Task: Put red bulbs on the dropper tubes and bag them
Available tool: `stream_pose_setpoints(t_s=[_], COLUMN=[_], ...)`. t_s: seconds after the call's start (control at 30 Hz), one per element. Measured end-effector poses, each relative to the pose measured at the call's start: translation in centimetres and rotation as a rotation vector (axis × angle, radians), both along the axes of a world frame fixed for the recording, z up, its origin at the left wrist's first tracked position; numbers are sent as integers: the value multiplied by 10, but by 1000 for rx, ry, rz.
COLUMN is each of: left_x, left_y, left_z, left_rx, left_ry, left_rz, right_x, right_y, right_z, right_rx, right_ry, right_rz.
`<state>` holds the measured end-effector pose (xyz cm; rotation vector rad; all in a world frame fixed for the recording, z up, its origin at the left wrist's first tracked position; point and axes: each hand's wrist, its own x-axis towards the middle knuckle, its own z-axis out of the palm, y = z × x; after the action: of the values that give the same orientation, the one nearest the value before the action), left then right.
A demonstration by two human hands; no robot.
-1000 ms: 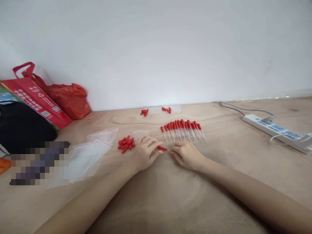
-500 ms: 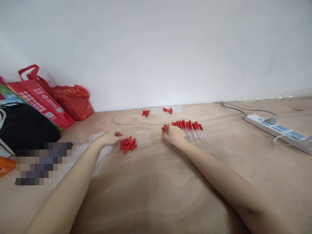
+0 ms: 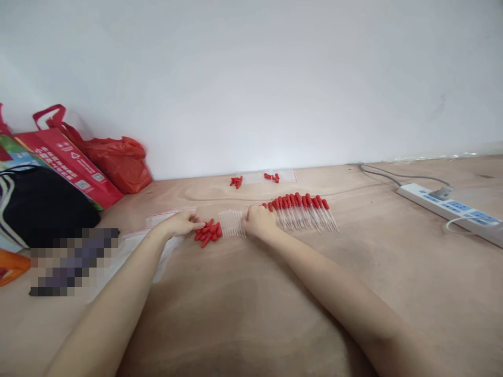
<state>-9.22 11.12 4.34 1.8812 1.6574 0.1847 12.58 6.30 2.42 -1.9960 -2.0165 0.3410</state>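
Left hand (image 3: 181,224): fingers loosely curled, tips touching a pile of about ten red rubber caps (image 3: 208,233) on the worktop (image 3: 251,293); right hand (image 3: 257,221): fingers curled down at the right edge of a row of clear tubes (image 3: 231,223), whether pinching one cannot be told; tubes' long axes run toward the wall; about thirteen capped droppers (image 3: 304,211) just right, red ends farthest.

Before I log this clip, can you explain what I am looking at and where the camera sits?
The camera is worn on a person's head and looks down at their own two bare arms on a wooden table. The left hand touches a pile of loose red rubber bulbs. The right hand rests between a batch of clear tubes and a row of finished red-capped droppers. Whether either hand grips anything is hidden. Clear bags, red bags and a power strip lie around.
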Motion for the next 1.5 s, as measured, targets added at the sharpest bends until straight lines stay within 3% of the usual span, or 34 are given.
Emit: stream_pose_setpoints(t_s=[0.27, 0.47, 0.63, 0.77, 0.87, 1.0, 1.07, 1.2, 1.5], left_x=[-2, 1, -3, 19, 60, 112, 124, 129, 127], left_y=[5, 0, -3, -14, -40, -83, -96, -103, -98], left_z=[-7, -3, 11, 18, 9, -21, -37, -52, -52], left_rx=[104, 124, 180, 337, 447, 560, 614, 686, 709], left_ry=[100, 129, 102, 18, -143, -252, -276, -308, -330], left_rz=[-7, -9, 23, -12, -130, -442, -514, -516, -549], right_x=[-16, -13, 22, 70, 104, 130, 132, 124, 118], right_y=[8, 1, -18, -41, -61, -80, -85, -86, -84], right_z=[-5, 0, 0, -19, -38, -50, -49, -46, -48], right_rx=[-85, -56, 117, 314, 428, 511, 510, 481, 486], right_ry=[-6, -26, -54, 35, 99, 133, 141, 164, 167], right_rz=[2, 8, 64, 265, 362, 468, 499, 543, 538])
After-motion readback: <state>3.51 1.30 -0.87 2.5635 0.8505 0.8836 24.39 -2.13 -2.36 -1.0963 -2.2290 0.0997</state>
